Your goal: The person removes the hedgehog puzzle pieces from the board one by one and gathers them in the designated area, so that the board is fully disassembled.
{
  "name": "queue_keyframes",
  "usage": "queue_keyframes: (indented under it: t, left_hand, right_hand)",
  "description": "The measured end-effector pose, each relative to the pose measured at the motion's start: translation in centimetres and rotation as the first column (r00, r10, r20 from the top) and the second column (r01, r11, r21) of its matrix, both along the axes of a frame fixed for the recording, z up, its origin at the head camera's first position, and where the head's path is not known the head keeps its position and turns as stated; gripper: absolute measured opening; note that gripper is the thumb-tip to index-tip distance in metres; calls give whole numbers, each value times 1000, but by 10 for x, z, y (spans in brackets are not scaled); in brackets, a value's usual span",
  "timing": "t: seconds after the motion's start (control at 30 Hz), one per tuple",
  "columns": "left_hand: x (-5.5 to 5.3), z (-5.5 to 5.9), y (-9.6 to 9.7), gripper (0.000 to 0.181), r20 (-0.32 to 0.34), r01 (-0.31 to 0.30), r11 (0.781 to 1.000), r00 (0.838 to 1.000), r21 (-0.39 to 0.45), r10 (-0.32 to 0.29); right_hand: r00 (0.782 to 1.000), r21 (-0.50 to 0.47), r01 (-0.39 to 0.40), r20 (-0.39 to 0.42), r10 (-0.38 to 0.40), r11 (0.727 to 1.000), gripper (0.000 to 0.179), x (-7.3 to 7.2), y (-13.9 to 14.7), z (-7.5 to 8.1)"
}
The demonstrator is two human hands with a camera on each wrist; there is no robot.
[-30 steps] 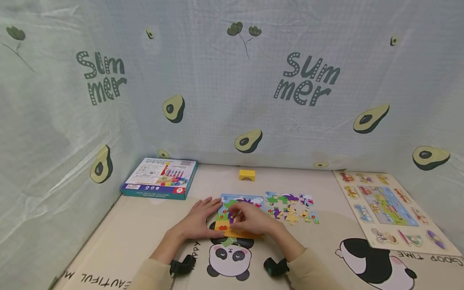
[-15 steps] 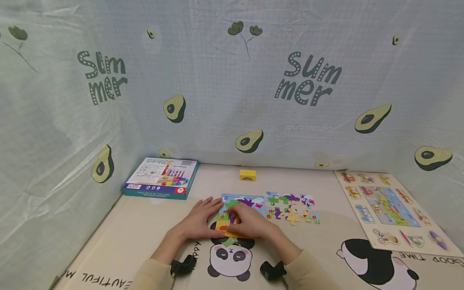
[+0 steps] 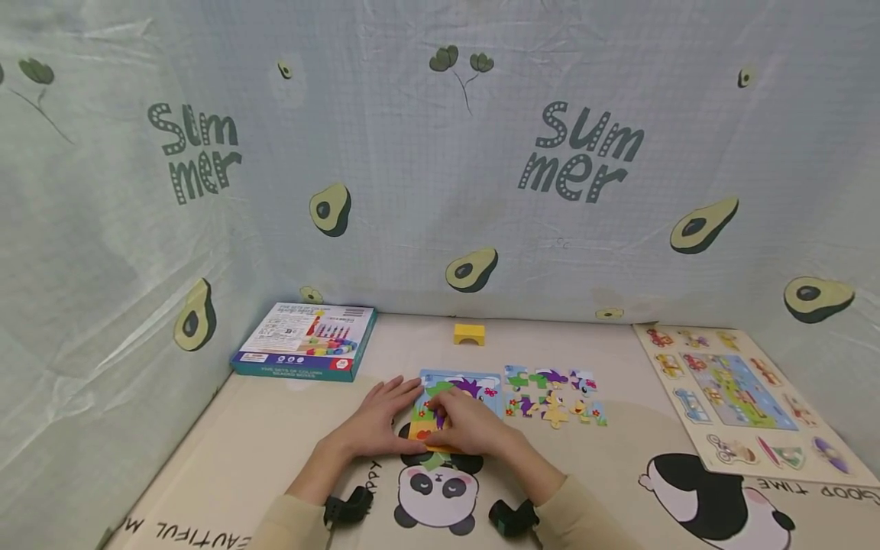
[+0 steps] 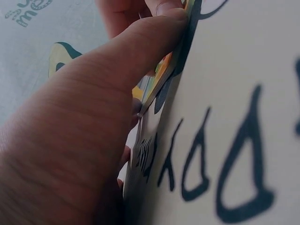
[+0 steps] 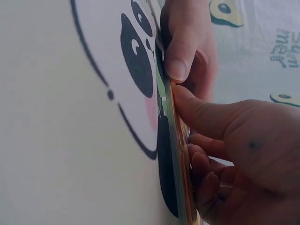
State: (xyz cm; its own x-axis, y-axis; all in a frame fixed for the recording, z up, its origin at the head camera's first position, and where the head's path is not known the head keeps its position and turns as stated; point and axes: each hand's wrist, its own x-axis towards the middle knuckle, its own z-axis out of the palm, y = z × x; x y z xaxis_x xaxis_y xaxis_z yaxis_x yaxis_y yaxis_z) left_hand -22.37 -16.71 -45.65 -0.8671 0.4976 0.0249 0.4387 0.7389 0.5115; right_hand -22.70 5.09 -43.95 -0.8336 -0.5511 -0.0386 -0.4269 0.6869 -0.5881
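A small jigsaw puzzle board (image 3: pixel 459 376) with a colourful picture lies flat in front of the person, partly covered by both hands. At its left side the left hand (image 3: pixel 374 418) rests with its fingers spread, its thumb on the near left corner. The right hand (image 3: pixel 470 420) lies over the board with bent fingers; its thumb touches the board near the front edge, close to the left thumb. Whether a piece is between the right fingers is hidden. In the right wrist view, the right thumb (image 5: pixel 206 112) rests at the board's edge (image 5: pixel 180 164).
Several loose puzzle pieces (image 3: pixel 554 407) lie right of the board. Behind it stands a yellow arch block (image 3: pixel 469 334). A boxed toy set (image 3: pixel 305 341) sits at the back left, and a wooden picture board (image 3: pixel 694 389) lies at the right. A fabric wall (image 3: pixel 412 191) closes the back.
The right hand has shifted slightly left and toward the person, and its thumb is now nearer the left thumb. The left hand and the loose pieces have stayed in place.
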Motion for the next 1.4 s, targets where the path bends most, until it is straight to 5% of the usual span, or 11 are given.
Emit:
queue_keyframes:
  t: [1.4]
  left_hand:
    - [0, -1, 0, 97, 7, -3, 1000, 1000, 0, 3]
  right_hand:
    - [999, -101, -47, -21, 45, 994, 41, 2, 1, 0]
